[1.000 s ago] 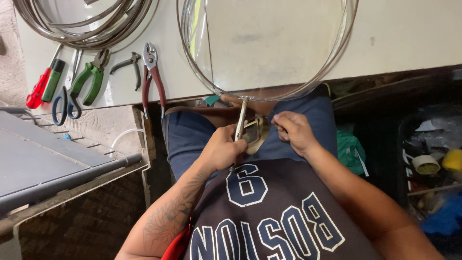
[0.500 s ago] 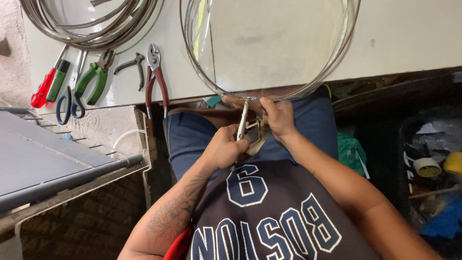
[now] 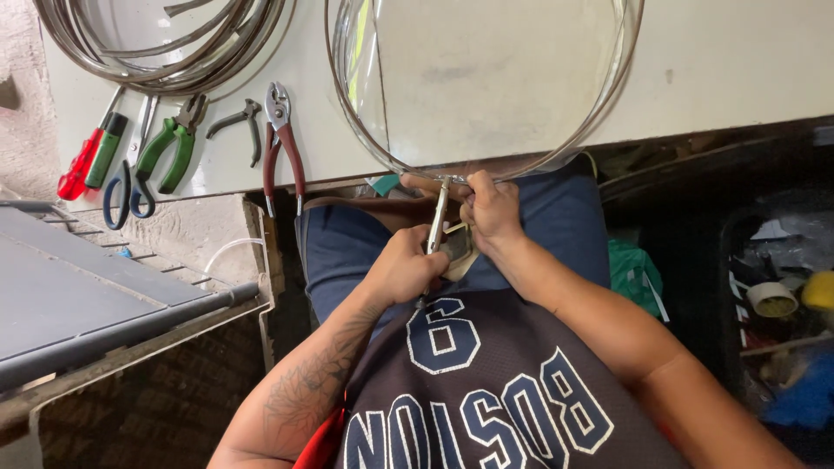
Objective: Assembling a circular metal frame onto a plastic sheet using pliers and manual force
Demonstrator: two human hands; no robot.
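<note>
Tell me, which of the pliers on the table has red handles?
The red-handled pliers lying rightmost in the tool row; the green-handled pliers and small grey pliers lie left of it.

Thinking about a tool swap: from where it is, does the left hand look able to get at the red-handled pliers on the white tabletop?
Probably yes: the red-handled pliers lie uncovered near the white tabletop edge, but the left hand now grips a metal tool.

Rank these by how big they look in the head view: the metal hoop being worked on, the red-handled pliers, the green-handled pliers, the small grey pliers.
1. metal hoop, by far the largest.
2. red-handled pliers and green-handled pliers: look alike, not ranked.
3. small grey pliers, smallest.
</note>
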